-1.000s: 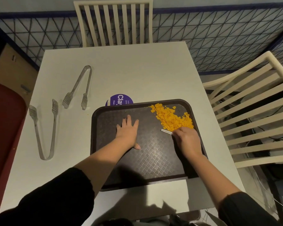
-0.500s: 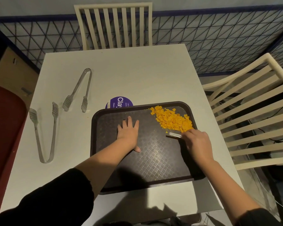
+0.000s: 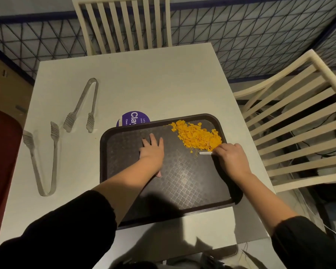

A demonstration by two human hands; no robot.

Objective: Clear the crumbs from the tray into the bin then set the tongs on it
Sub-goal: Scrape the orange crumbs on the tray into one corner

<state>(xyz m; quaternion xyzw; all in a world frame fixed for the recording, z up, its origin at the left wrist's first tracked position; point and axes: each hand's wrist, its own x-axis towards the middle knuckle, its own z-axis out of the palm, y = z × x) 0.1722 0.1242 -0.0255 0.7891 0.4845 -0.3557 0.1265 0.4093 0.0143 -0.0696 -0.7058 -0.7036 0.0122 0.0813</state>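
Two grips are on the tray (image 3: pixel 192 187): left grip (image 3: pixel 152 152) presses flat, fingers straight; right grip (image 3: pixel 231 162) pinches a white strip (image 3: pixel 205 153) just short of the crumbs (image 3: pixel 198 136) — tongs (image 3: pixel 81 105) lie on the worktop (image 3: pixel 144 74), well left.

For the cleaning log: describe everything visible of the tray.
The brown tray is rectangular, round-cornered, with a raised rim and grid-textured floor, seemingly plastic. It lies on the white table, its far rim overlapping a purple sticker. Orange crumbs heap in its far right corner. The left hand rests flat on it; the right hand holds a white strip by them.
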